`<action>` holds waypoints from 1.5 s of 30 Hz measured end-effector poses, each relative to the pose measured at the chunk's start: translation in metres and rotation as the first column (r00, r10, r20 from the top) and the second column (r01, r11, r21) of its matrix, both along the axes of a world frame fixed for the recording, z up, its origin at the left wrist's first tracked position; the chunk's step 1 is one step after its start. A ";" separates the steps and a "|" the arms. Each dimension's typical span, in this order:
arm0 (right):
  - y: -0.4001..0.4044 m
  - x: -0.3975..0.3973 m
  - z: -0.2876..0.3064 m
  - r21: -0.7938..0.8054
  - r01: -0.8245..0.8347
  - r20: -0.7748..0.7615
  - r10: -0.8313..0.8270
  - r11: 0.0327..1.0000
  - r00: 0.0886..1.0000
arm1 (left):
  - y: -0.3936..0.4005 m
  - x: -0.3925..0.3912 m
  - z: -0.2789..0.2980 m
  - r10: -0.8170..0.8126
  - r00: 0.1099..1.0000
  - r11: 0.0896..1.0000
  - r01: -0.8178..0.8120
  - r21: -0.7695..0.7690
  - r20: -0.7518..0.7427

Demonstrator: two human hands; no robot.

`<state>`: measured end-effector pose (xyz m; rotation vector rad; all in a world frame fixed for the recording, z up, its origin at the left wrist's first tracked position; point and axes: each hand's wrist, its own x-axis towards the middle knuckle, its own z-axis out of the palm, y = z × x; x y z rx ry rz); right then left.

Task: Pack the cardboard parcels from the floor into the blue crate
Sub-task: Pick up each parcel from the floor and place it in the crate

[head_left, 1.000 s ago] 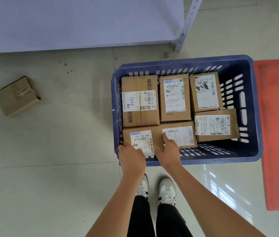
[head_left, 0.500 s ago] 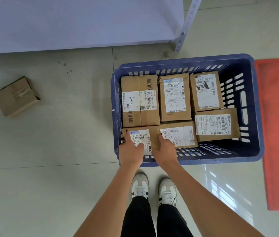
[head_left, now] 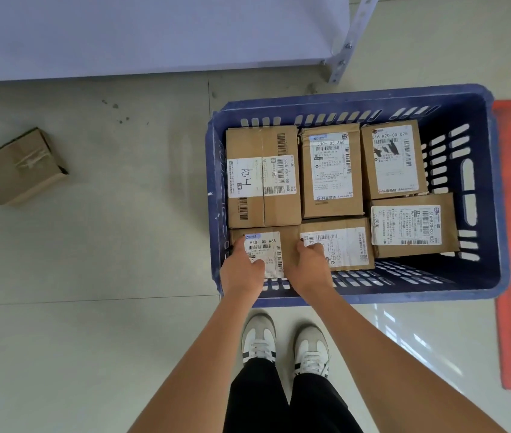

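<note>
— Risks from here?

— The front parcel (head_left: 263, 254) could jam against the crate (head_left: 495, 189) wall or ride up on its neighbour (head_left: 338, 245) if I press unevenly.

— Grip and position?

— My left hand (head_left: 241, 273) and right hand (head_left: 309, 267) clasp that parcel from either side, low in the crate's near-left corner. One parcel (head_left: 21, 167) lies on the floor, well apart.

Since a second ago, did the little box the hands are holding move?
Yes. The box slid a little deeper into the blue crate, away from its near wall and up against the A34 parcel. Both hands, left and right, went along.
</note>
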<state>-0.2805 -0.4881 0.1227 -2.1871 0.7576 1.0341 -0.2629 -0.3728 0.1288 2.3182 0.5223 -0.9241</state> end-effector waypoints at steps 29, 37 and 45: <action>0.235 0.165 0.150 0.617 0.311 0.180 -0.514 0.723 0.839 | 0.277 0.148 0.138 0.665 0.746 0.571 -0.477 -0.668 0.035; 0.421 0.213 0.113 0.600 0.339 0.120 -0.500 0.725 0.858 | 0.473 0.171 0.117 0.695 0.719 0.588 -0.555 -0.589 0.016; 0.520 0.260 0.013 0.580 0.201 0.142 -0.340 0.790 0.930 | 0.582 0.192 0.006 0.762 0.647 0.564 -0.649 -0.511 0.019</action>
